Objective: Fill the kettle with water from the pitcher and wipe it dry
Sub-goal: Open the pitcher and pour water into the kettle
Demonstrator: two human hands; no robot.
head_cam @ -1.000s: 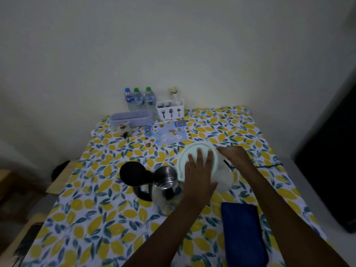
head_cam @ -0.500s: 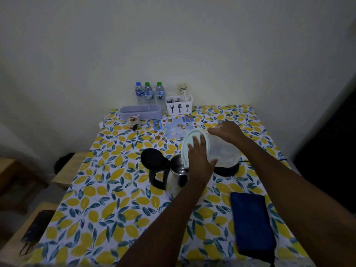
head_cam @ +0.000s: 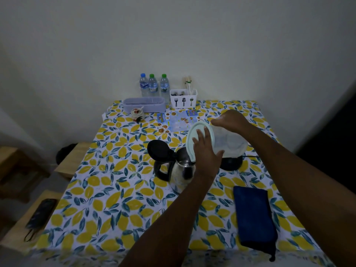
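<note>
A steel kettle (head_cam: 178,173) with a black handle stands mid-table, its black lid (head_cam: 158,150) flipped open to the left. A translucent white pitcher (head_cam: 230,142) is tipped on its side towards the kettle's mouth. My right hand (head_cam: 230,120) grips the pitcher from above. My left hand (head_cam: 206,153) lies flat against its pale green lid (head_cam: 194,135), fingers spread. The kettle's black base (head_cam: 231,163) sits behind the pitcher, partly hidden. A folded dark blue cloth (head_cam: 253,216) lies at the near right.
The table wears a lemon-print cloth (head_cam: 107,199). At the back stand three water bottles (head_cam: 153,85), a white cutlery caddy (head_cam: 183,100), a lilac box (head_cam: 144,104), a small cup (head_cam: 136,112) and printed leaflets (head_cam: 177,120). Wooden stools (head_cam: 23,218) stand left.
The pitcher has been lifted off the table and tipped leftward towards the kettle's mouth. Both hands rose with it. The kettle's base came into view behind the pitcher.
</note>
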